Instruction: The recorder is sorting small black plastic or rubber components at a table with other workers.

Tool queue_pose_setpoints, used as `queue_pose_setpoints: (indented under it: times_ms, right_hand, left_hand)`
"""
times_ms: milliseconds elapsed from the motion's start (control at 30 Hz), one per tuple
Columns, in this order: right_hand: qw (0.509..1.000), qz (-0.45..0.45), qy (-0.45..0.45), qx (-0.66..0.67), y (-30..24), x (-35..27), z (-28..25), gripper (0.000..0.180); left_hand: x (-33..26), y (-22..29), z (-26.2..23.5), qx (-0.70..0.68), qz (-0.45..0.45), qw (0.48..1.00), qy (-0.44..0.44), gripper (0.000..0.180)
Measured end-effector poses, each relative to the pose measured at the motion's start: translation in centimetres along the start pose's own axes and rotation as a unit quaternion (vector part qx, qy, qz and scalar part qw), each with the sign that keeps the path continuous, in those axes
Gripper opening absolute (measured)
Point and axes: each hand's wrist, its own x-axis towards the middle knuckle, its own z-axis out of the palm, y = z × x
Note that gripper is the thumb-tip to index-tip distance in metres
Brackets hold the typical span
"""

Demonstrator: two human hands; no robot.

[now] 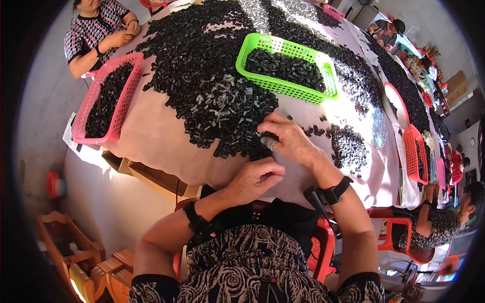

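Observation:
My right hand (292, 140) is at the near right edge of a heap of small black plastic parts (202, 108). Its fingers are bent together, with a grey wrapping (269, 143) around one digit. A dark bit shows between the fingertips, too small to name. Closer to my body, my left hand (255, 181) has its fingers curled in and thumb pressed near them; whatever they hold is hidden. Small metal springs (222, 103) lie scattered over the heap just beyond my hands.
A green basket (283, 90) of black parts stands ahead, a pink basket (116, 118) at the left table edge. A smaller pile of parts (348, 146) lies to the right, near a red basket (415, 151). One person (96, 35) sits across at left; others are along the right.

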Motion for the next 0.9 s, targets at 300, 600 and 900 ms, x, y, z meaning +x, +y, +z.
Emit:
queue_pose_setpoints:
  times_ms: [300,600,900]
  right_hand:
    - [0.996,0.086,0.029,-0.001,1.8,-1.9,-3.2,0.033]
    - [0.953,0.183,0.186,0.152,5.6,-4.5,-5.2,0.024]
    - [0.978,0.151,0.146,0.015,5.9,-3.2,-4.1,0.026]
  left_hand:
    - [-0.1,-0.1,-0.1,-0.004,0.011,1.0,-0.004,0.014]
    - [0.1,0.1,-0.1,-0.003,0.011,1.0,-0.006,0.014]
    - [0.1,0.0,-0.1,-0.002,0.012,1.0,-0.005,0.013]
